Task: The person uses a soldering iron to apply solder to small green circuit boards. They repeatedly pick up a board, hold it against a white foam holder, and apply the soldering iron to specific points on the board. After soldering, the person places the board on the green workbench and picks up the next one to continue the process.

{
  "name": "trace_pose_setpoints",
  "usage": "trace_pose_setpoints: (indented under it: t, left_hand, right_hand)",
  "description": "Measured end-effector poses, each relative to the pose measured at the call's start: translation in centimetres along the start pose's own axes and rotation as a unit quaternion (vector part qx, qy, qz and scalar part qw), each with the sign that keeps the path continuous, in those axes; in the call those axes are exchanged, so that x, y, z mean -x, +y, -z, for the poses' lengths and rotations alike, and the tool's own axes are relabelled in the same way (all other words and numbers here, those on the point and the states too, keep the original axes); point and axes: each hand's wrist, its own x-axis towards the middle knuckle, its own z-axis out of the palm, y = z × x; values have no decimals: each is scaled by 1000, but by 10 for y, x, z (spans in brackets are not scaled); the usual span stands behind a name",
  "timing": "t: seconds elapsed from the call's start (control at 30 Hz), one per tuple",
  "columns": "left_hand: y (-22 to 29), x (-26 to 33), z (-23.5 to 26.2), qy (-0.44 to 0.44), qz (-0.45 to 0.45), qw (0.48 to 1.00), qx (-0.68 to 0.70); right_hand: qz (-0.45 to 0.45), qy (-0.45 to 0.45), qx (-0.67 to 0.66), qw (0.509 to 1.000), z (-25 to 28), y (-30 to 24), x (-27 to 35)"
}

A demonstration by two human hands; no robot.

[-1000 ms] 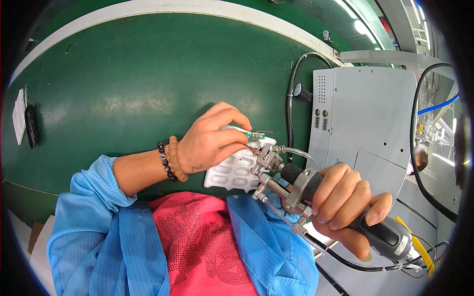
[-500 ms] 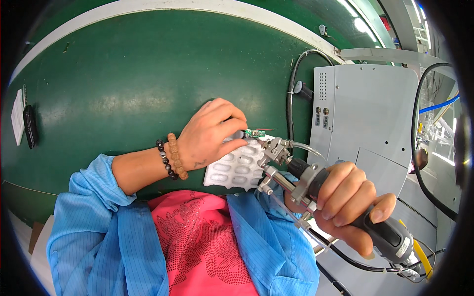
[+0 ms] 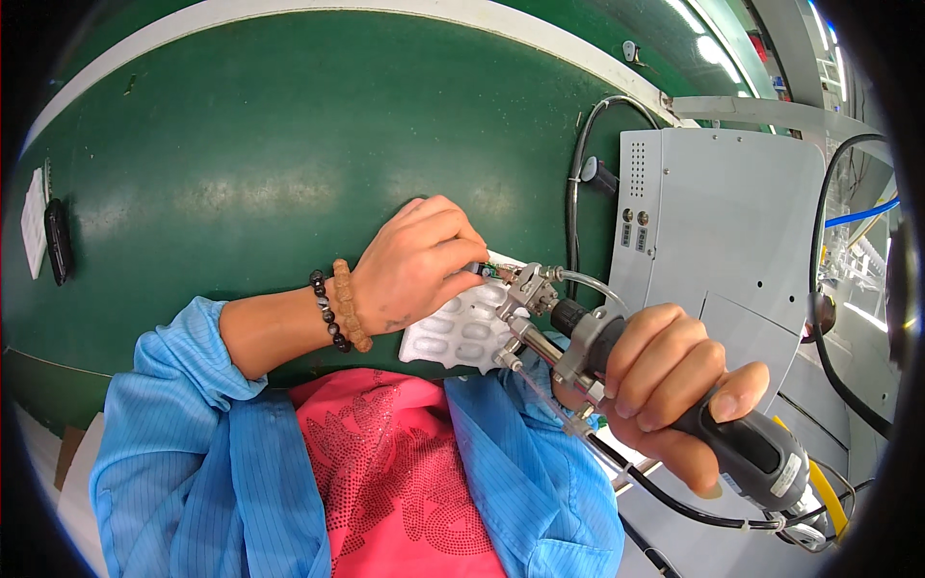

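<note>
My left hand (image 3: 419, 255), wearing two bead bracelets, pinches a small green circuit board (image 3: 489, 271) at its fingertips. The board is mostly hidden behind the fingers and the tool's tip. My right hand (image 3: 665, 376) wraps round the black handle of a soldering gun (image 3: 747, 453) with metal clamps and a clear feed tube. The gun slants up to the left, its tip meeting the board, though exact contact is too small to tell. Below both lies a white moulded tray (image 3: 448, 339) with rows of oval pockets, partly covered by my left hand and the gun.
A grey metal machine (image 3: 718, 212) stands on the right, with a black cable (image 3: 575, 193) looping beside it. At the far left of the green table (image 3: 289, 125) lie a black case (image 3: 59, 241) and a white pad (image 3: 35, 226). A black cord (image 3: 694, 515) trails from the gun.
The gun's tip and the board have come together; the board, plainly visible before, is now mostly covered. My left hand has shifted slightly right. Both grips stay the same.
</note>
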Motion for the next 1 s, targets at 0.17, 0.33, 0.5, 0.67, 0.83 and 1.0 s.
trace_pose_setpoints:
  t: [0.17,0.33,0.5,0.67,0.83,1.0]
  left_hand:
    - [-1,1,0,1,0,1000,2]
    - [-1,1,-1,0,0,1000,2]
    - [1,1,-1,6,3,1000,4]
    - [1,1,-3,14,-1,1000,4]
    - [1,3,-2,7,4,1000,8]
    - [2,2,-4,2,9,1000,23]
  right_hand:
    - [-5,-8,1,1000,0,-1,0]
    - [-7,-14,1,1000,1,-1,2]
    - [-11,-15,3,1000,0,-1,-1]
    - [-28,-38,3,999,1,-2,-4]
    - [-51,-56,0,997,-2,0,-10]
    - [-55,-62,0,997,-6,4,-12]
